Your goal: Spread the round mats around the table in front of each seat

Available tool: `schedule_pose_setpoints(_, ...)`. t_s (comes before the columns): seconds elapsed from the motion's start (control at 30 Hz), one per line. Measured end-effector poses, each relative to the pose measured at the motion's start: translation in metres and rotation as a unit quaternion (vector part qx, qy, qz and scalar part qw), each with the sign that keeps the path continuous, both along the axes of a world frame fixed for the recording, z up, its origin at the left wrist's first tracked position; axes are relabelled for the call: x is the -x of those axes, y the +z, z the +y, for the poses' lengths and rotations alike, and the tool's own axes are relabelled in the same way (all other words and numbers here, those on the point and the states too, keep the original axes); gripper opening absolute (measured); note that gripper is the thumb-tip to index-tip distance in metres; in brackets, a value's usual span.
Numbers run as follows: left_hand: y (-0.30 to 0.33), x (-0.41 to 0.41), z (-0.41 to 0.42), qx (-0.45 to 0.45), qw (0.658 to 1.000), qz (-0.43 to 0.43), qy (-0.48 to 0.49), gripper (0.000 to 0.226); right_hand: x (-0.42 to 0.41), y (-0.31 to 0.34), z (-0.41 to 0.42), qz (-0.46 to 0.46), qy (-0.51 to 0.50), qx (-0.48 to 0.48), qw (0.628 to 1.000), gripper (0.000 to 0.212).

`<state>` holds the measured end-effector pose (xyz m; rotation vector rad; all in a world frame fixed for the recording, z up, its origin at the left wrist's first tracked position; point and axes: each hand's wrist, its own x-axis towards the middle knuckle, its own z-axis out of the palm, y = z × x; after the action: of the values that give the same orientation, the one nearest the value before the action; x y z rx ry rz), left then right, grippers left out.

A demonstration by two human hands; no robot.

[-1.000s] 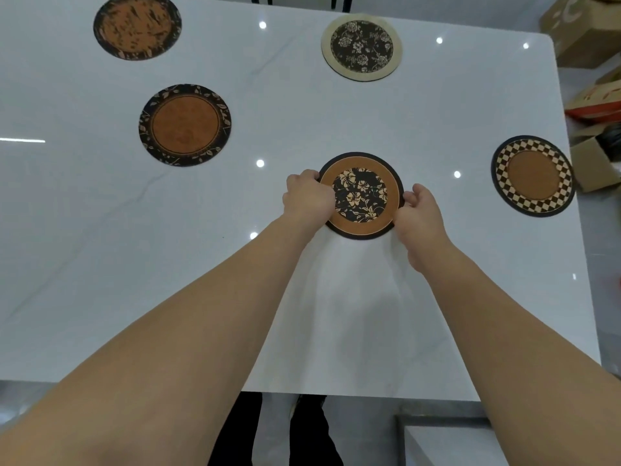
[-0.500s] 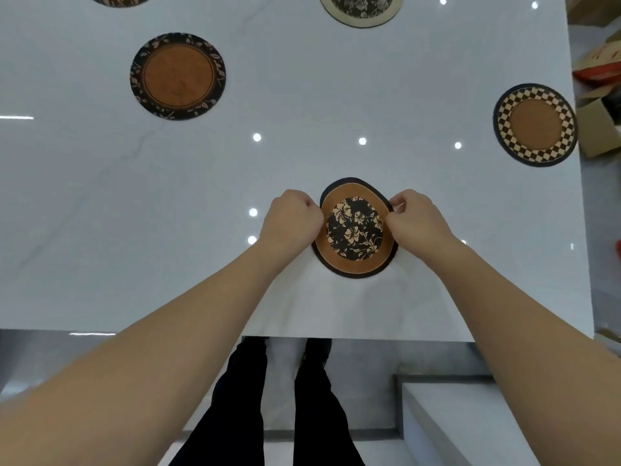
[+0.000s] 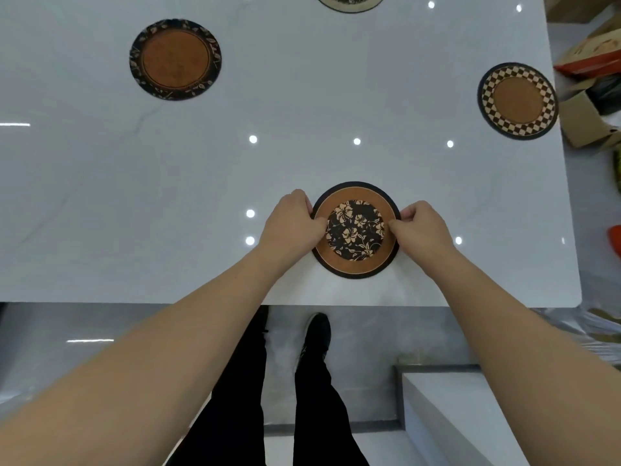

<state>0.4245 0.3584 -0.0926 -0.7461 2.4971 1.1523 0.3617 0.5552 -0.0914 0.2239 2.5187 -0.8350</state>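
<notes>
Head view, glossy white table (image 3: 134, 203) with ceiling-light reflections, left hand (image 3: 291, 227) and right hand (image 3: 420, 227) pinching floral mat (image 3: 356, 230) near front edge, checkered mat (image 3: 517, 100) right, boxes (image 3: 588, 122) beyond, grey floor (image 3: 100, 331)

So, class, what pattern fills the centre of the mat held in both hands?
Tan flowers on black, ringed in plain brown, on the held mat; head view.

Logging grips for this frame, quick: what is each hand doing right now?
Left hand: closed, pinching the left edge of the floral-centre mat.
Right hand: closed, pinching the same mat's right edge.
</notes>
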Motion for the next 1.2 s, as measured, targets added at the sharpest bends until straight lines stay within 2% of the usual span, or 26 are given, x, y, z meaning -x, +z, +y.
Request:
schedule_pose_setpoints(0.23,-0.002,-0.021,0.009,0.079,0.996,-0.037,-0.029,0.014,-0.023,-0.003,0.008,0.014,0.065,-0.059,0.996,0.014)
schedule_pose_setpoints(0.7,-0.001,-0.029,0.011,0.059,0.997,-0.053,-0.008,0.017,-0.037,-0.002,0.008,0.016,0.068,-0.080,0.994,0.021)
schedule_pose_setpoints(1.03,-0.001,-0.033,0.009,0.046,0.998,-0.046,-0.006,0.010,-0.043,0.001,0.005,0.018,0.052,-0.081,0.995,0.020)
schedule_pose_setpoints(1.2,0.001,-0.034,0.011,0.059,0.997,-0.055,-0.013,0.015,-0.044,0.007,0.003,0.020,0.088,-0.118,0.989,0.026)
